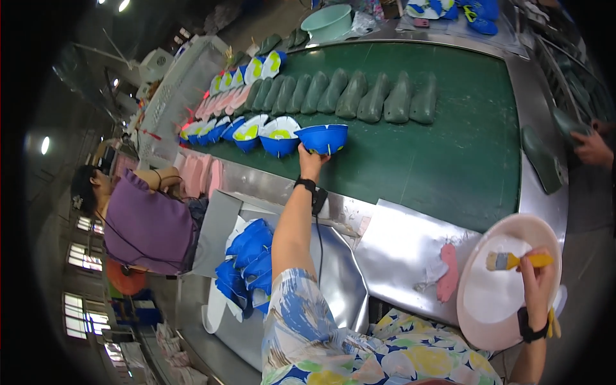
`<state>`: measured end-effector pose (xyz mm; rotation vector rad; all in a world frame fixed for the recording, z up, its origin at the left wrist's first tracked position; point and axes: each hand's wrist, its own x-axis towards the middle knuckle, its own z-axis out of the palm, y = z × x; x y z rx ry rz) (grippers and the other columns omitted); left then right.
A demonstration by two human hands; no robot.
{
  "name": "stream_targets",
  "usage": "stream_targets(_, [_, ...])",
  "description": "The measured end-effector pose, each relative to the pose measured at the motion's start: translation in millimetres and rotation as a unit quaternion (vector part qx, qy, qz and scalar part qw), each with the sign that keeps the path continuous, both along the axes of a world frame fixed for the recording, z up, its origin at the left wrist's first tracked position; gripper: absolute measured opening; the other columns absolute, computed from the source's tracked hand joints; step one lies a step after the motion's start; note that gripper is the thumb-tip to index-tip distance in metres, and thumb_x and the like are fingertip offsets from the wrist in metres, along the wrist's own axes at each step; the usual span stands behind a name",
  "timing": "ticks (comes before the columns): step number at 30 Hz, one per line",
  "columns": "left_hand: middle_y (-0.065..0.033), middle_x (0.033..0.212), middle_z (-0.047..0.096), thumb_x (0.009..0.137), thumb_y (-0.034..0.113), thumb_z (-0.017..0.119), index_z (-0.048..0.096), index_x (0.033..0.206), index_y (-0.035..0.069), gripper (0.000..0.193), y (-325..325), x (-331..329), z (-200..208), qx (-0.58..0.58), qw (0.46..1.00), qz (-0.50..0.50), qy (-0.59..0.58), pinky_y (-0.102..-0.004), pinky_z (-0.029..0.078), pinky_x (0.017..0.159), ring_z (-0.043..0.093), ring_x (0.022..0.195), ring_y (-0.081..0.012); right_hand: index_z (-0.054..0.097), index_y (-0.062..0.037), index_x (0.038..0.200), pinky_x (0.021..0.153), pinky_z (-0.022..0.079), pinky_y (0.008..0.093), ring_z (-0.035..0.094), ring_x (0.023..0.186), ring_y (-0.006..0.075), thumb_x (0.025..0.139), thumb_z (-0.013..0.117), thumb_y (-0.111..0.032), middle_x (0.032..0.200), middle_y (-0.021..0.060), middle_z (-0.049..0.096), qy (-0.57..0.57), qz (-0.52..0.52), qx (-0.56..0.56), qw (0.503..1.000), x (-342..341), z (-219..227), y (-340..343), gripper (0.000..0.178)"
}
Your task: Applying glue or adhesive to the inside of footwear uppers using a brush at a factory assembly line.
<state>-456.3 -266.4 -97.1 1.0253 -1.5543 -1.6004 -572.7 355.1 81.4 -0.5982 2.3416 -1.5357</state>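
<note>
Head view: your left hand [312,160] reaches out over the green conveyor belt [449,160], fingers closed on the rim of a blue shoe upper [322,137] — last in a row of them. Your right hand [536,279] grips a yellow-handled brush [513,260] over a pink basin [478,308] — fingers wrapped tight.

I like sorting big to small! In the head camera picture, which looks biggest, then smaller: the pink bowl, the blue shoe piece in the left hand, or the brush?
1. Pink bowl, clearly biggest, though it sits nearest the camera.
2. Blue shoe piece, held by the left hand.
3. Brush, in the right hand, looks only slightly smaller, and it is nearer, so that order is unsure.
</note>
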Motion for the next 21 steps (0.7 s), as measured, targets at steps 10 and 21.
stream_targets(10, [-0.0182,0.161,0.020,0.091,0.031,0.055,0.039,0.147,0.017,0.060,-110,79,10,-0.235,0.752,0.152,-0.597,-0.0595,0.018,0.116,0.020,0.146,-0.0422,0.058,-0.0034,0.099,0.071,0.043,0.0220,0.052,0.076,0.0078,0.100,0.057,-0.017,0.092,0.0019,0.055,-0.036,-0.037,0.054,0.997,-35,-31,15,0.014])
stream_targets(21, [-0.0243,0.151,0.038,0.071,0.066,0.074,0.053,0.138,0.003,0.094,66,306,114,-0.192,0.699,-0.189,-0.662,-0.0492,0.028,0.115,0.033,0.142,-0.0393,0.058,-0.0020,0.100,0.075,0.042,0.0233,0.051,0.080,0.0097,0.101,0.056,-0.016,0.094,0.0023,0.053,-0.022,-0.035,0.030,0.999,-22,-34,40,0.014])
